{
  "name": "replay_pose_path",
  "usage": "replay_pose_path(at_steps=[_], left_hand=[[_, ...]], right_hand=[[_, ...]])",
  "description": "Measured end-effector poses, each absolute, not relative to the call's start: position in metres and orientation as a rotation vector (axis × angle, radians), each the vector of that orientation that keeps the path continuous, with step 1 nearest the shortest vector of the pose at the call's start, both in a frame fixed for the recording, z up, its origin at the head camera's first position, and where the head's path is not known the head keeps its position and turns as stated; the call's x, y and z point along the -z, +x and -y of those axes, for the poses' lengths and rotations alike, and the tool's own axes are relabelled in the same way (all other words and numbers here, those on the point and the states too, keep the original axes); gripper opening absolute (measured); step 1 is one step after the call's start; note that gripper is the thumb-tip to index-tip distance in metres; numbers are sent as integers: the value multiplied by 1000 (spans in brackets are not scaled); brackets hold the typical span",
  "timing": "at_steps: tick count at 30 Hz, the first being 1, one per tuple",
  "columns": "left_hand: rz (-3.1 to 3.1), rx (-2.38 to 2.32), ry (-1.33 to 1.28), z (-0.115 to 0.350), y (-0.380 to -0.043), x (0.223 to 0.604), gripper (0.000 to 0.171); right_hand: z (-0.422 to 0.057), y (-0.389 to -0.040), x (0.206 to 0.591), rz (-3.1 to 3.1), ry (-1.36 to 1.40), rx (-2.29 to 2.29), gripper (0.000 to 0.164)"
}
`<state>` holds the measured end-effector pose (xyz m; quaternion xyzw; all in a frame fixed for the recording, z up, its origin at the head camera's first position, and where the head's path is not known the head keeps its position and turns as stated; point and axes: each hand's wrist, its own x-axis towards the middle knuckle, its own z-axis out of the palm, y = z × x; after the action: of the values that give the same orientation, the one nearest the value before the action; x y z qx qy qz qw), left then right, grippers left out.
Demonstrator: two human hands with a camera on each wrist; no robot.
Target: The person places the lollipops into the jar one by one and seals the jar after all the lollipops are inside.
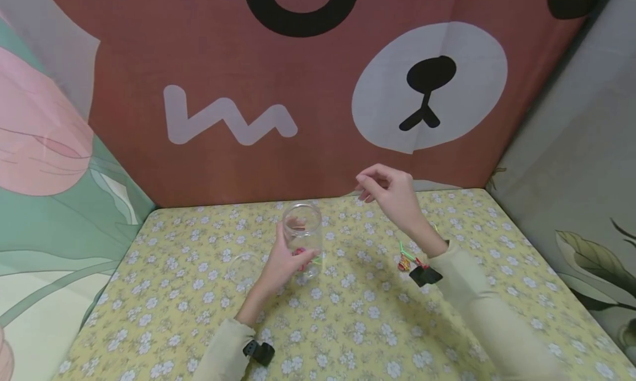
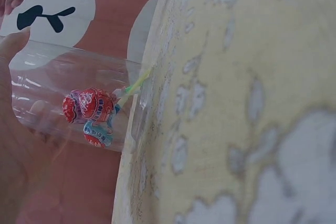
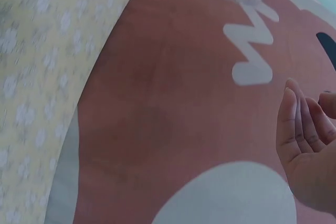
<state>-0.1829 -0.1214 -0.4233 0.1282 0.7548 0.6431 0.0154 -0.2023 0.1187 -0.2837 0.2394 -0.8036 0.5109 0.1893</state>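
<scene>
My left hand (image 1: 285,262) grips a clear plastic jar (image 1: 304,240), its thumb across the near side and its fingers round the far side. The jar stands upright with its mouth uncovered. Inside, near the bottom, lie several wrapped lollipops (image 2: 94,106) in red and blue wrappers, one with a yellow-green stick. Raised above the table to the right of the jar, my right hand (image 1: 392,196) has its fingers loosely bent and nothing between them. More lollipops (image 1: 404,263) lie on the table below my right forearm, partly hidden by the wrist camera.
A round clear lid (image 1: 245,269) lies flat on the table, left of the jar. The table wears a yellow flowered cloth (image 1: 348,326). Behind it hangs a brown backdrop (image 1: 238,171) with a bear face, and printed curtains flank both sides.
</scene>
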Motion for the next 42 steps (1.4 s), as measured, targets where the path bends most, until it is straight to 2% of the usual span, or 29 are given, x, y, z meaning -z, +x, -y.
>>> replay_pose_path(at_steps=[12,20,36,42], left_hand=[[-2399,-2047,444,124,-188,440,83],[-2420,-2045,443,124,-188,440,80],[-2423,-2048,450,124,-188,439,80],[-2389,-2009,416,122,-181,423,76]], right_hand=[[-163,-207,286,2260,576,-1339,13],[-199,-227,307,2265,490,-1291,15],[-242,-221,311,2350,264,-1247,21],[-261,-219,317,2375,178,-1249,27]])
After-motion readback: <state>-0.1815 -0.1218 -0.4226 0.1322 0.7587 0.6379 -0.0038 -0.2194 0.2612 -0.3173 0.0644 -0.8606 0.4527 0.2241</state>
